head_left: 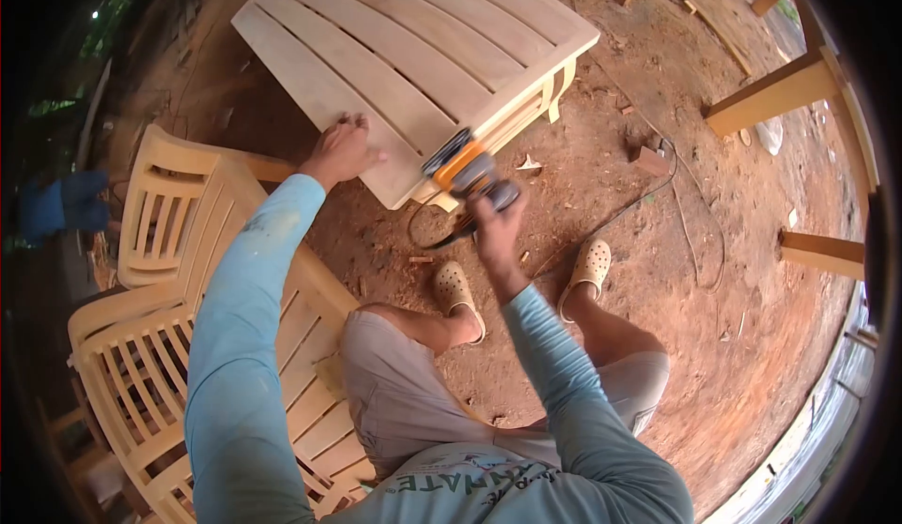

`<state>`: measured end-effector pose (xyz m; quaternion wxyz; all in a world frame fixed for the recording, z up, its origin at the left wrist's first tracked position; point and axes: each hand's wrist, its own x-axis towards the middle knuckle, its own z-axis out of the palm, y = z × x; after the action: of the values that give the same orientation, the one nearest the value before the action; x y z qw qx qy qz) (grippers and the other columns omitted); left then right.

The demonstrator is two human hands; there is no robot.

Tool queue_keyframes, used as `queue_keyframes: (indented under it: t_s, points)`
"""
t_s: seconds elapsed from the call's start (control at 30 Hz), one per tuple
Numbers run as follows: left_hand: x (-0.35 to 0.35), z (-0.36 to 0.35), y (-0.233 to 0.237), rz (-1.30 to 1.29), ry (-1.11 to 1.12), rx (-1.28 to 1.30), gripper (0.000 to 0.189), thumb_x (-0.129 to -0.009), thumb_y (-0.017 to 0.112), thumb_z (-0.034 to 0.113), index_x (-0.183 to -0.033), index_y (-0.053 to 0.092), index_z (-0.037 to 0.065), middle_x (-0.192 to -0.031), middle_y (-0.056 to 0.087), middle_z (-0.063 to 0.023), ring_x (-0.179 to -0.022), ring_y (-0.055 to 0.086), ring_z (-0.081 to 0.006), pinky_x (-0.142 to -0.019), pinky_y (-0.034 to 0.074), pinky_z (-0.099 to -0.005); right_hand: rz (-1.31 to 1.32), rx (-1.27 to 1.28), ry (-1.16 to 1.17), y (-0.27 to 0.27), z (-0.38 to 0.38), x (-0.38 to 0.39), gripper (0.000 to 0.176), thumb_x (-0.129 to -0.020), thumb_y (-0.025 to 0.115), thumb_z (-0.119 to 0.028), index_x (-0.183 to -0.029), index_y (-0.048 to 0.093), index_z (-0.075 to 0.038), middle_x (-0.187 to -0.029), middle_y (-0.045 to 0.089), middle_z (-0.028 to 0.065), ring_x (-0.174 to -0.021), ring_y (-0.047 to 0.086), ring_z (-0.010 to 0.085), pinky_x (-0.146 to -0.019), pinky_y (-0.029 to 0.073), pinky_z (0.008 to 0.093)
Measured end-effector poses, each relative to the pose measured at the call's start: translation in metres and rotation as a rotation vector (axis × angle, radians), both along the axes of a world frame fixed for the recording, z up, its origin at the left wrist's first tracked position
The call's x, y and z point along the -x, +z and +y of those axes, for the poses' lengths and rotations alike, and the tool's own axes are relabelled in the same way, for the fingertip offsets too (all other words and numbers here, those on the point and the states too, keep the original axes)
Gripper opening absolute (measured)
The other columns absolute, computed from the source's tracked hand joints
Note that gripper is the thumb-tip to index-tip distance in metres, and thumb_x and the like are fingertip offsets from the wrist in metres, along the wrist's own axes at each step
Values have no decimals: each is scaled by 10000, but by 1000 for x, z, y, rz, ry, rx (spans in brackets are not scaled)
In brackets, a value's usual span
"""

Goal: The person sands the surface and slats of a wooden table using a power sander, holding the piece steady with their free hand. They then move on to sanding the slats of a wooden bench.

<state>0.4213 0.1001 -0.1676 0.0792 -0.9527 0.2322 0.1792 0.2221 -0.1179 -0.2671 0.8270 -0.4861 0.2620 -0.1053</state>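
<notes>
My right hand (498, 228) is wrapped round the grey rear of an orange and black electric sander (460, 167). The sander's dark pad is tilted up against the near corner of a slatted wooden table (376, 64). On the table's near left edge rests my left hand (346, 151), fingers loosely bent over the outer slat and thumb apart, with nothing in it. A black cord (437, 239) loops below the sander.
A slatted wooden bench (310, 327) is under me, beside a chair back (169, 209) on the left. The cord trails over the dirt floor near a brick (651, 161). Wooden legs (770, 92) stand at right. A person in blue (66, 203) is blurred at far left.
</notes>
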Motion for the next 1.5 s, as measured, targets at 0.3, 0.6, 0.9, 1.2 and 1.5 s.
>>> queue_keyframes:
  t_s: [0.3,0.6,0.9,1.2,1.5]
  points:
    - [-1,2,-1,10,7,-11,914,-945,683,527,-1523,405,-124,-1556,454,-329,-1481,414,-455,-1193,400,-510,-155,873,83,51,91,58,886,-683,829,-101,-1475,436,-40,-1328,526,242,-1226,547,454,-1015,510,486]
    - [-2,2,-3,24,17,-11,929,-941,698,505,-1530,376,-138,-1548,448,-351,-1503,376,-462,-1206,382,-510,-83,1213,110,81,-43,-37,797,-710,839,-176,-1448,537,-142,-1264,600,204,-1101,641,411,-912,587,502]
    - [-2,2,-4,25,16,14,925,-941,709,462,-1527,358,-161,-1550,421,-382,-1500,367,-489,-1223,366,-502,-21,1510,-18,72,-239,-165,819,-743,842,-464,-1481,531,-293,-1252,669,167,-1107,709,380,-919,595,456]
    - [-1,6,-8,-8,-10,40,906,-925,730,451,-1509,394,-154,-1500,484,-378,-1473,401,-502,-1206,390,-508,59,1415,132,78,-343,-228,869,-712,841,-399,-1507,502,-300,-1376,654,123,-1221,673,307,-1008,582,393]
    - [-8,11,-18,-38,-31,23,906,-918,731,497,-1480,441,-151,-1462,530,-364,-1435,450,-496,-1202,392,-500,-157,1453,83,89,-137,-103,771,-770,865,-454,-1420,571,-163,-1145,659,149,-959,707,357,-818,610,449]
